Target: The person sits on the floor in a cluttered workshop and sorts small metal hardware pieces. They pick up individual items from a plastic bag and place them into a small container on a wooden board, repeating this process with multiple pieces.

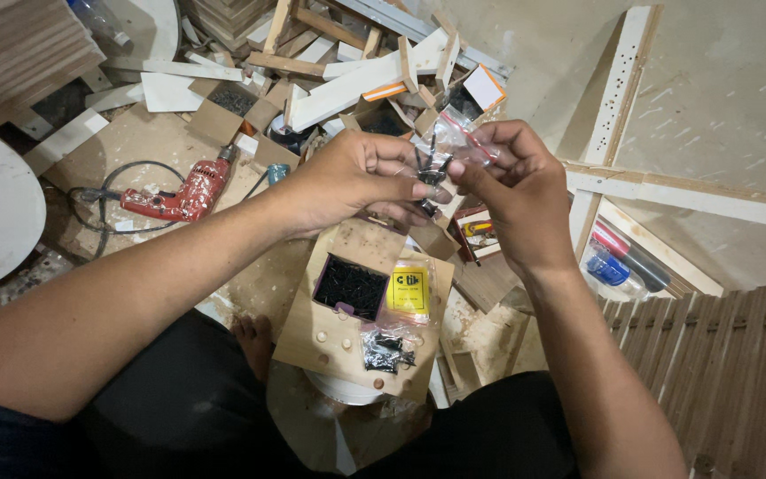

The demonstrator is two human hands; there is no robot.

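Left hand (356, 177) pinching dark screws (430, 173), right hand (511, 182) gripping clear plastic bag (454, 137) just above them

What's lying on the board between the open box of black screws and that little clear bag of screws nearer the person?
In the head view, only bare board with a few round wooden plugs separates the box of black screws from the clear bag of screws.

Both forearms reach forward and converge; left hand (356, 177) and right hand (516, 182) meet fingertip to fingertip, fingers curled in a pinching grip.
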